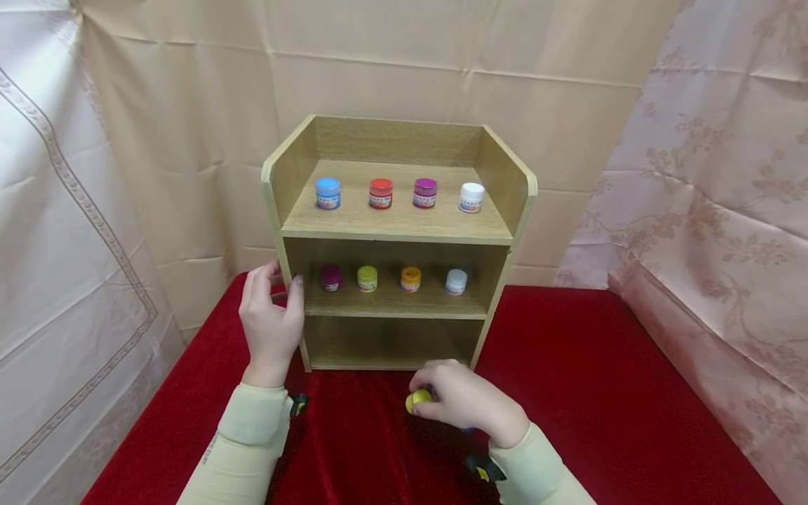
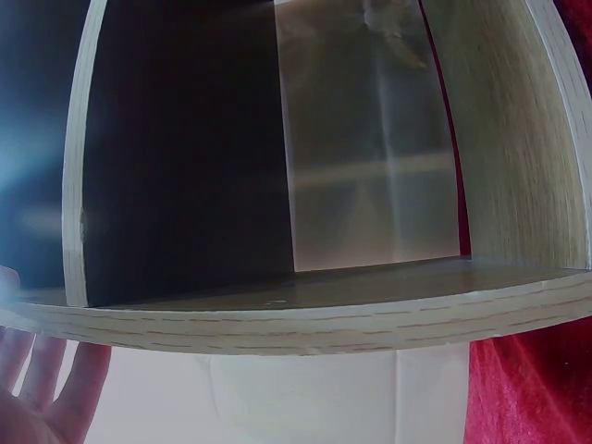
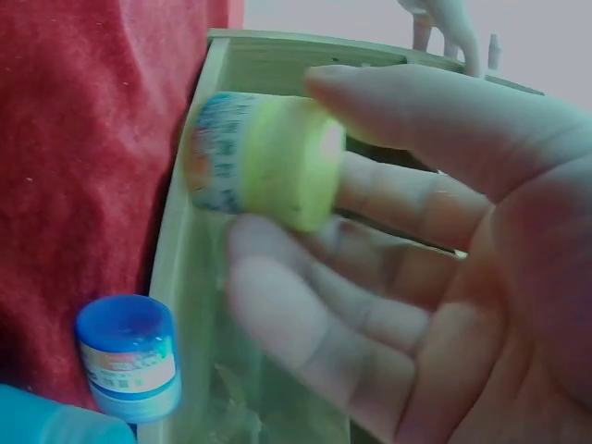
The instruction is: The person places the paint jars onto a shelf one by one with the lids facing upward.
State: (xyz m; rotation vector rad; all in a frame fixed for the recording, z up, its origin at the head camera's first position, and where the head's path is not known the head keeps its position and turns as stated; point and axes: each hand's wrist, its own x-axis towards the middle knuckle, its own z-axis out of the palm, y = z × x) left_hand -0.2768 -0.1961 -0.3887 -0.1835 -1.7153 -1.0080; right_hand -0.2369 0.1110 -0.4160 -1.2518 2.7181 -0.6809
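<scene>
My right hand (image 1: 470,401) pinches a small yellow paint jar (image 3: 273,157) between thumb and fingers, low in front of the wooden shelf (image 1: 398,231). The jar is tipped on its side in the right wrist view, its printed label facing left. At the shelf's left side panel, my left hand (image 1: 271,319) grips the wood, thumb at the front edge and fingers on the outer face. A blue-lidded jar (image 3: 129,356) stands on the red cloth near the right hand, beside a light blue jar (image 3: 60,418) cut off by the frame.
Blue (image 1: 327,193), red (image 1: 381,193), purple (image 1: 425,193) and white (image 1: 470,198) jars line the top shelf. Dark purple (image 1: 331,278), yellow-green (image 1: 367,279), orange (image 1: 410,279) and white (image 1: 456,282) jars stand on the middle one. Red cloth (image 1: 568,379) covers the table.
</scene>
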